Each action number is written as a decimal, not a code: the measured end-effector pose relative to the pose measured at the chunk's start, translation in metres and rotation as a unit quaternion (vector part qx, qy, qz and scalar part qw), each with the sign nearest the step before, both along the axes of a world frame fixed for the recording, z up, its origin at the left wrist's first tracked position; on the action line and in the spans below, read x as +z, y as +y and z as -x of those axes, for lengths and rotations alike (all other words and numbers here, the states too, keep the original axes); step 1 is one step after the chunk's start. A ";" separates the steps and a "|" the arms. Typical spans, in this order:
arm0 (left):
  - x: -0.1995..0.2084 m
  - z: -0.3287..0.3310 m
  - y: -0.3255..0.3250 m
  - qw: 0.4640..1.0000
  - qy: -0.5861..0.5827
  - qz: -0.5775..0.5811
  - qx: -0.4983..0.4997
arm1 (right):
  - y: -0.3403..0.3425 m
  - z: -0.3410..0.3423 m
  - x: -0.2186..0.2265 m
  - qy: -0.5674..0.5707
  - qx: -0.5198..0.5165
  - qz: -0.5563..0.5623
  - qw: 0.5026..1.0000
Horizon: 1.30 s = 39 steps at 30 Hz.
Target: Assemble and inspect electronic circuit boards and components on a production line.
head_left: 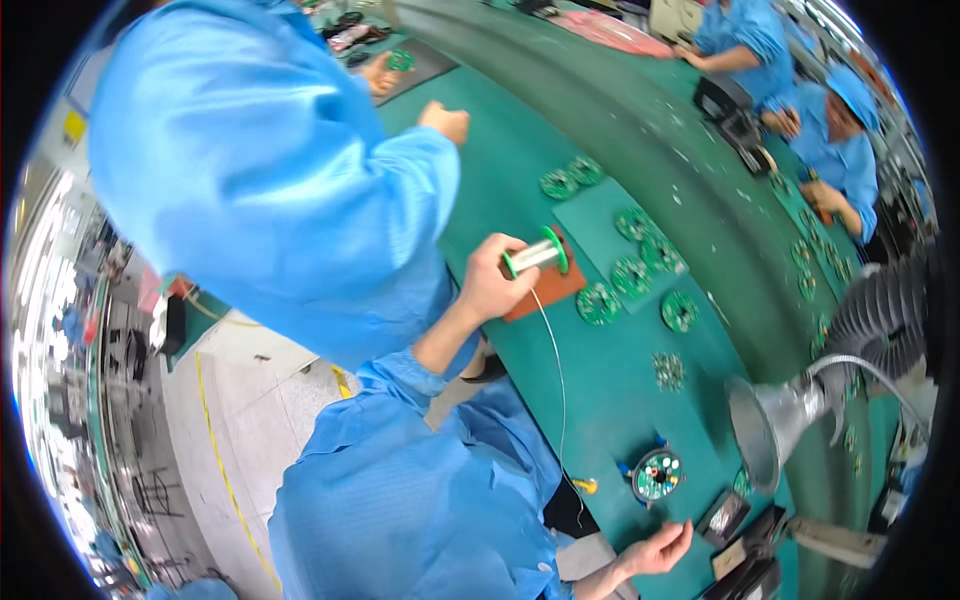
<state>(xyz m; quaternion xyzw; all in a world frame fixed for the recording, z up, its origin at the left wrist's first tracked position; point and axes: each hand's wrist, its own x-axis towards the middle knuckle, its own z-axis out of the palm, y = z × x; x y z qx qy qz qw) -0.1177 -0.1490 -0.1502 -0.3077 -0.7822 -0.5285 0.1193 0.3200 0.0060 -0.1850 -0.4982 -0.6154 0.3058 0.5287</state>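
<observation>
My left hand (490,280) is closed around a spool of solder wire (537,256) with green rims. A long strand of the wire (560,390) hangs from the spool and runs down past the table's near edge. Beneath the spool lies a brown block (553,287), partly covered by the hand. At the lower right, my right hand (655,550) has its fingers loosely curled and apart, with nothing visible in them. Just beyond it, a round circuit board (658,476) with components sits in a dark round holder with blue parts.
Several round green boards (631,276) lie on and around a green mat (590,218). Small parts (668,371) are heaped nearby. A metal fume-extraction hood (765,430) and a dark box (724,516) stand at the right. A co-worker's blue sleeve (400,190) is close on the left.
</observation>
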 end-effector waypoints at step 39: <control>0.045 0.042 -0.019 0.935 -0.208 0.181 -0.222 | 0.000 0.005 -0.002 0.049 0.033 0.007 0.998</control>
